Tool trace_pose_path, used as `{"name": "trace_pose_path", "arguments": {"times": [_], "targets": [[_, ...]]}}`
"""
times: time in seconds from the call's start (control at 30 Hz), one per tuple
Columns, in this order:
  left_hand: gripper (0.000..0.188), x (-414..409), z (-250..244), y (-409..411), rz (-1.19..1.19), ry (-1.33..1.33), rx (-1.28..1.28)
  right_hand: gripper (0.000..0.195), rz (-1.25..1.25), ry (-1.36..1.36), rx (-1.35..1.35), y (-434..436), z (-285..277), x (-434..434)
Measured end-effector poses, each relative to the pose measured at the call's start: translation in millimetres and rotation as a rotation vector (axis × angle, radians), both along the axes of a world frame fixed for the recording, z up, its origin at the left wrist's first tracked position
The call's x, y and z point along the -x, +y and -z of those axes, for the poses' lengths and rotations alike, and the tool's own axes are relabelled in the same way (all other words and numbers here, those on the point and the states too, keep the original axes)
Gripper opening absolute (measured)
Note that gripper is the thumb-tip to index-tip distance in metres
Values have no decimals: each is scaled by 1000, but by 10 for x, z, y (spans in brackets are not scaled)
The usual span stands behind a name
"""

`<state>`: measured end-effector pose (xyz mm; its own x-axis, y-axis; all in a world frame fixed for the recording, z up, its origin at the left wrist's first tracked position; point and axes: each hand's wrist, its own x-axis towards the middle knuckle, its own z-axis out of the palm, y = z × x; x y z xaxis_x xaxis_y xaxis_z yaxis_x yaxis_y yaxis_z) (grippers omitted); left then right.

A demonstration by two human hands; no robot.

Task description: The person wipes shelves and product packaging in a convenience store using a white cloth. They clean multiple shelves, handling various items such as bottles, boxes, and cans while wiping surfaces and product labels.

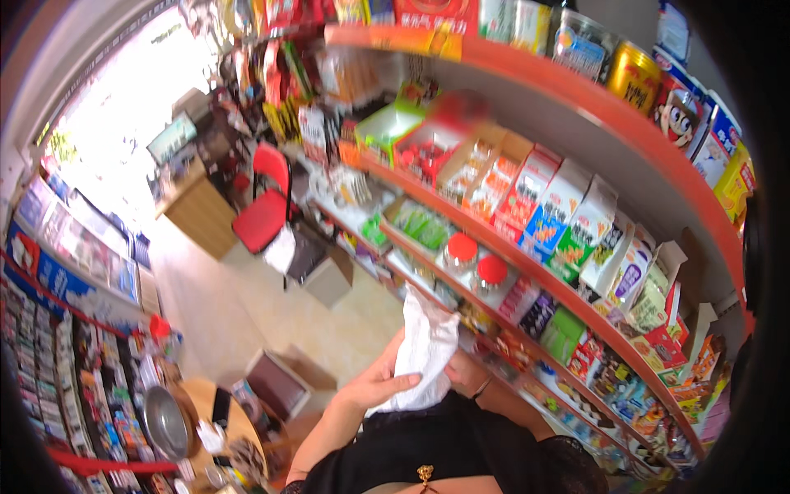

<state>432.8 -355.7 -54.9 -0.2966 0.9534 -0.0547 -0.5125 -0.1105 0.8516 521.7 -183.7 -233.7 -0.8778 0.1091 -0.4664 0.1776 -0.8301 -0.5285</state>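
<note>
A crumpled white cloth (426,352) is held in front of my black top, at the lower middle of the view. My left hand (389,376) grips it from the left side, with the thumb lying across the front. On the other side, my right hand (466,370) holds the cloth's right edge; its fingers are partly hidden behind the cloth. A dark band circles my right wrist. The cloth's upper end sticks up in front of the shelves.
Shelves with a red edge (524,247) hold snack boxes and jars close on my right. A red chair (262,225) and wooden desk (200,210) stand ahead. At lower left is a round wooden table (207,401) with a metal bowl (166,423). An open box (278,383) sits on the floor.
</note>
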Motion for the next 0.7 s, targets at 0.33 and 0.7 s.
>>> {"name": "trace_pose_path", "arguments": {"times": [0.33,0.7], "targets": [[57,1404,-130,529,-212,427,75,33,123,104,-257,573,-566,732],[49,3003,-471,1293,233,393,-82,33,547,61,-625,901,-1241,1193]]}}
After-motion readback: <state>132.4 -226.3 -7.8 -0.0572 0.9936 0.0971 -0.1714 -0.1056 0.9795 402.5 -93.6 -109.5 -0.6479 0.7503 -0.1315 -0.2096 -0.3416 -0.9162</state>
